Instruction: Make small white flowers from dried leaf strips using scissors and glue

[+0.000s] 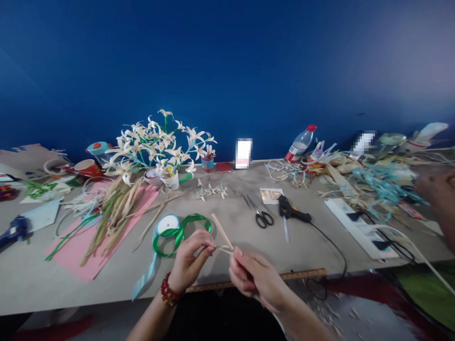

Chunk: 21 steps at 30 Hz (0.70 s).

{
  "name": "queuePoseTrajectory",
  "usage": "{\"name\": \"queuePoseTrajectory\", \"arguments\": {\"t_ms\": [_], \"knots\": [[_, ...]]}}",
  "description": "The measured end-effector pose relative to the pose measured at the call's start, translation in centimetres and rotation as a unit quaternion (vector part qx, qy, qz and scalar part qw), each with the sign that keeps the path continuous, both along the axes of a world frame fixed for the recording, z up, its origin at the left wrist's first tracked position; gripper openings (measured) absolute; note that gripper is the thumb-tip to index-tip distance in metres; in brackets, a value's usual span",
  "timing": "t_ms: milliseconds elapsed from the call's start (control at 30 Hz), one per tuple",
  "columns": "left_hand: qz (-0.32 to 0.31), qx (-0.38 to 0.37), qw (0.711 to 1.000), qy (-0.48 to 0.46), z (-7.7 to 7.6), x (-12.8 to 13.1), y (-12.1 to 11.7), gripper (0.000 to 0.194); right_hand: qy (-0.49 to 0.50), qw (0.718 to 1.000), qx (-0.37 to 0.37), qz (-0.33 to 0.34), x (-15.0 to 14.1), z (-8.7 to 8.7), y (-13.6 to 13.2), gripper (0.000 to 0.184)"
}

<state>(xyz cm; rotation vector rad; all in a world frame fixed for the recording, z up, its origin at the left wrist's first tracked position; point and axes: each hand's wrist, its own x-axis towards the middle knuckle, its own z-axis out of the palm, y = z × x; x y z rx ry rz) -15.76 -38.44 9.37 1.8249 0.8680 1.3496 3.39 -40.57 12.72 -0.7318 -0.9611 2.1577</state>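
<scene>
My right hand (pixel 254 274) is closed round a narrow straw-coloured strip (pixel 222 231), which slants up and to the left from the fingertips. Between both hands runs a thin pale strand (pixel 224 249); the fingertips of my left hand (pixel 194 258) pinch its other end. Whether strand and strip are one piece, I cannot tell. Behind my left hand lie a loop of green ribbon (pixel 198 217) and a roll of light blue ribbon (pixel 155 246). Black-handled scissors (pixel 263 219) and a black glue gun (pixel 293 210) rest beyond my right hand.
Pale handmade flowers (pixel 152 142) stand in cups at the back left. Dried husks (pixel 110 222) lie on pink paper (pixel 90 265). To the right are a white power strip (pixel 360 229), cables, a tilted bottle (pixel 301 143) and another person's arm (pixel 435 194).
</scene>
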Motion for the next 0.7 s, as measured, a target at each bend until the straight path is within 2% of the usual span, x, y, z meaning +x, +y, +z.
{"name": "queuePoseTrajectory", "arguments": {"t_ms": [267,500,567,633,700], "knots": [[0.011,-0.041,0.999,-0.006,-2.0,-1.5,0.9,0.016,0.106,0.992,-0.068,0.012,1.9,1.0,-0.3,0.051],[0.018,-0.059,0.998,-0.003,-2.6,-2.4,1.1,0.019,0.163,0.981,-0.091,0.045,5.5,1.2,-0.7,0.056],[0.021,-0.067,0.997,-0.016,-2.5,-1.9,1.0,0.019,0.131,0.99,-0.061,-0.002,6.5,1.2,-0.4,0.058],[0.03,-0.084,0.995,-0.036,-2.3,-1.0,1.0,0.019,0.052,0.992,0.012,-0.112,6.6,0.9,0.4,0.058],[0.032,-0.101,0.993,-0.051,-1.9,0.1,0.8,0.02,-0.059,0.968,0.107,-0.217,5.6,0.3,1.2,0.057]]}}
